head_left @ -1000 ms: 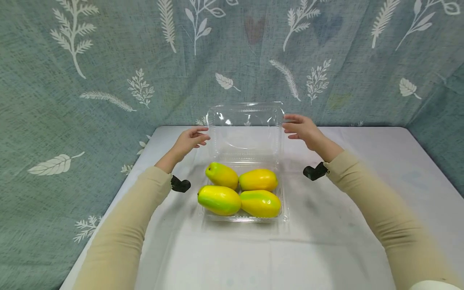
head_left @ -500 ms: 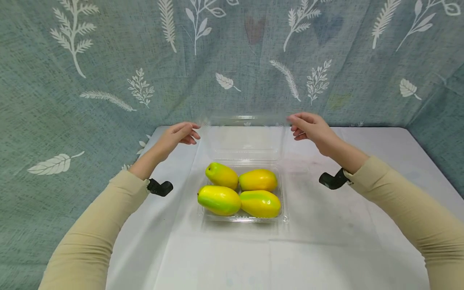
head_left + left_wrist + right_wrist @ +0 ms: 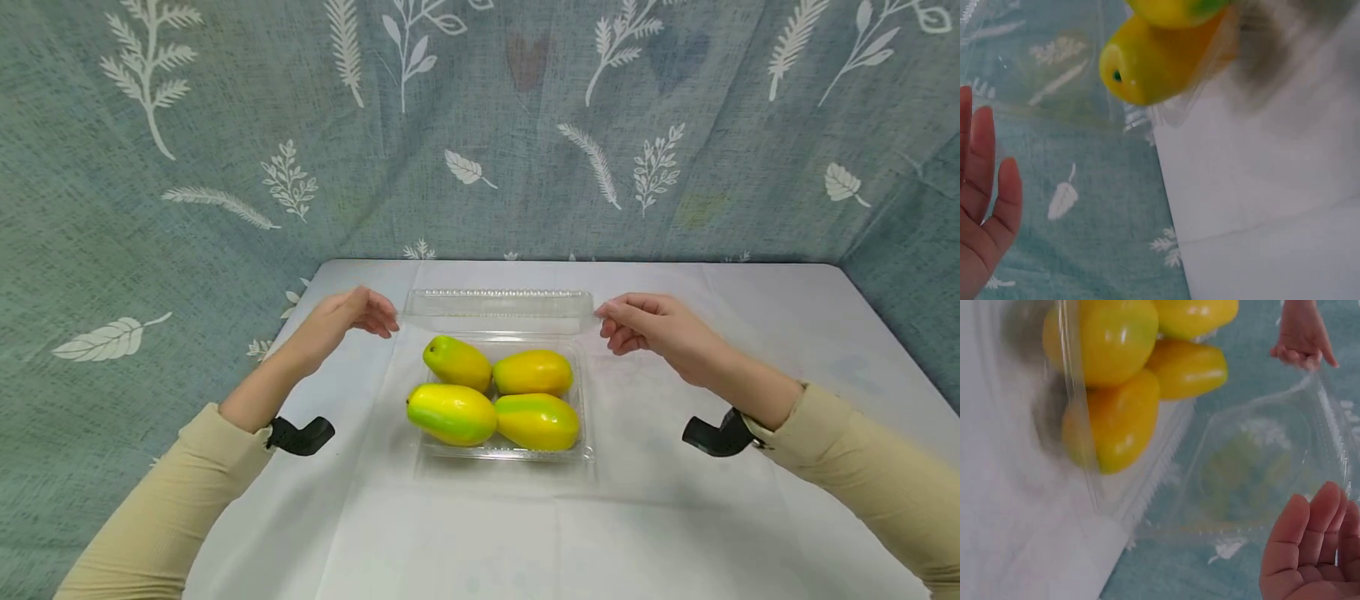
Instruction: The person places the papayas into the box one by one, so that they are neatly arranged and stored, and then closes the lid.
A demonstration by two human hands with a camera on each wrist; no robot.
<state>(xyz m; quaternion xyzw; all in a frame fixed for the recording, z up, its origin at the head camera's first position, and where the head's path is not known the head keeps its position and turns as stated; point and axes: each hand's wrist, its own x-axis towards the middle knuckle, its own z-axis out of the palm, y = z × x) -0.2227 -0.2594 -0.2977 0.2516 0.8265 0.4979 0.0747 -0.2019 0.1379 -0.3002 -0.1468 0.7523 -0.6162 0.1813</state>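
Toward the far edge of the table [image 3: 750, 517], clear lid [image 3: 498, 302] tilted over tray [image 3: 581, 454] of four papayas [image 3: 495, 392] — closing, likely. Left hand [image 3: 341, 317], right hand [image 3: 648, 325] loosely curled at lid's corners; grip unclear. Next — lowering evenly, pressing rims together.

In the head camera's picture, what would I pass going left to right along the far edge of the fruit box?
Left hand → clear lid → right hand.

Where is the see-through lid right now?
In the head view the lid hangs open behind the four fruits, at the table's far middle, between the left hand and right hand.
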